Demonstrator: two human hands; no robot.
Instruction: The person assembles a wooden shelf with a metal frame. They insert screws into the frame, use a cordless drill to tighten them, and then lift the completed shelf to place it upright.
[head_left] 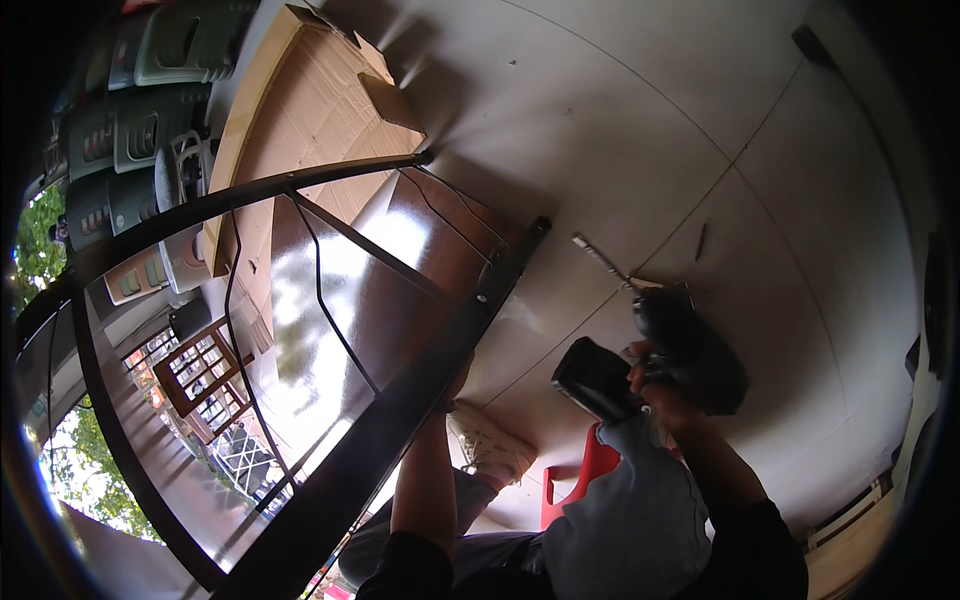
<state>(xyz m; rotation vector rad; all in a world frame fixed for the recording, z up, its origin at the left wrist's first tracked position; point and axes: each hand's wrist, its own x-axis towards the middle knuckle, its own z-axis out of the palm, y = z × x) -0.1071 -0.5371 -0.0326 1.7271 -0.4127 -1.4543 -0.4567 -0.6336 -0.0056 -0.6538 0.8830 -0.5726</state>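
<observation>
Obscuring the left grip [459, 384], closure indeterminable, a black metal frame [395, 430] overlaps the cardboard [310, 110]; the right grip [650, 382] grasps a cordless drill [690, 350], floor [820, 200] extending rightward.

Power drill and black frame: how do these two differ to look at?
Shape: the power drill has a chunky, solid body with a slender bit, while the black frame is open, with bars and thin bent rods.
Size: the frame is much larger than the drill.
Pose: the drill is held in the right grip; the frame slants across the left of the view.
Both are dark.
</observation>
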